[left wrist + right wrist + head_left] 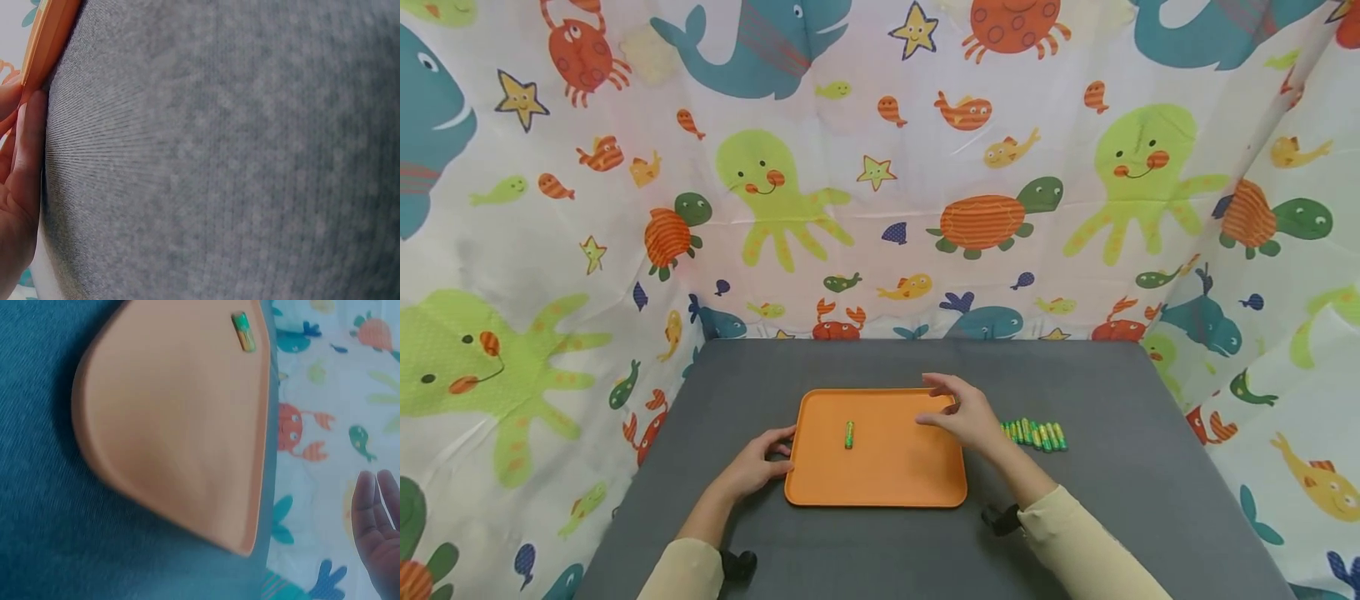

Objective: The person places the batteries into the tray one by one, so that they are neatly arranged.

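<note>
An orange tray [880,492] lies on the grey table, with one small green-and-yellow battery [849,435] upon it, left of its middle. My left hand [751,468] holds the tray's left edge; in the left wrist view its fingertips [36,103] sit against the orange rim. Over the tray's right side hovers my right hand [964,417], thumb and fingers spread apart with nothing between them. To the right of the tray, a row of several similar batteries [1047,437] stands side by side, its left end partly hidden by the right hand.
The grey table [1112,500] extends around the tray. A white curtain [820,183] printed with sea animals closes off the back and both sides. Dark bands [1000,520] are worn at both wrists.
</note>
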The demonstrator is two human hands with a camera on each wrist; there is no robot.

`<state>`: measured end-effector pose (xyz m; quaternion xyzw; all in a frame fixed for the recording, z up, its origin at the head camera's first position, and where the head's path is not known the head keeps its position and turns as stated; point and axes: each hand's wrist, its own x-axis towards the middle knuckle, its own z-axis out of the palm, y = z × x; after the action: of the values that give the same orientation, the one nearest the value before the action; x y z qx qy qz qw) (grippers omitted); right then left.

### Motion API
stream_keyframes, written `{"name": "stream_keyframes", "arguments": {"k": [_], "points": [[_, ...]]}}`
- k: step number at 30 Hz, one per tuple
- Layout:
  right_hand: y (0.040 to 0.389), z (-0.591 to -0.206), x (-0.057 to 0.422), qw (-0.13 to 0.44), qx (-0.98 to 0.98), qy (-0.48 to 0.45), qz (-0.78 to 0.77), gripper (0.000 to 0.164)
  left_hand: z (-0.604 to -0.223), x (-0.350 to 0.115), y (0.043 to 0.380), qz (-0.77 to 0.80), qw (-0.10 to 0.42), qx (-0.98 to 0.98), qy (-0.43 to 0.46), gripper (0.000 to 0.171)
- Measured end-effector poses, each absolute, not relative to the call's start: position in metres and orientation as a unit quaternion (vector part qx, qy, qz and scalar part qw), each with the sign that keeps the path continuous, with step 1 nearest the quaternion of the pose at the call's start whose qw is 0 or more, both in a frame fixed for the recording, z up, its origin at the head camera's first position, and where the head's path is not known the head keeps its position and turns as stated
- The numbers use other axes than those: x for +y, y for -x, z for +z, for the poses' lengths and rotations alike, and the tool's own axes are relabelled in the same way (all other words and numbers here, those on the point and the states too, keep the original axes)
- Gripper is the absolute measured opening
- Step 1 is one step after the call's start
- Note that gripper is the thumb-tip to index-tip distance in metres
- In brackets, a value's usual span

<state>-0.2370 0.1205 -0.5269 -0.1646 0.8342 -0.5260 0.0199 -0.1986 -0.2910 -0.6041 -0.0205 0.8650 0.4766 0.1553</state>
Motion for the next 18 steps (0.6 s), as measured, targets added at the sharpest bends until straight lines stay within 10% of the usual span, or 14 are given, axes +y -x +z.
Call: {"name": "stream_keyframes", "arguments": {"k": [18], "points": [[0.233,-0.542,0.195,-0.013,0.845,0.126,-0.52,0.066,-0.602,-0.29,0.198,0.461,0.149,0.874,0.019,0.066]]}}
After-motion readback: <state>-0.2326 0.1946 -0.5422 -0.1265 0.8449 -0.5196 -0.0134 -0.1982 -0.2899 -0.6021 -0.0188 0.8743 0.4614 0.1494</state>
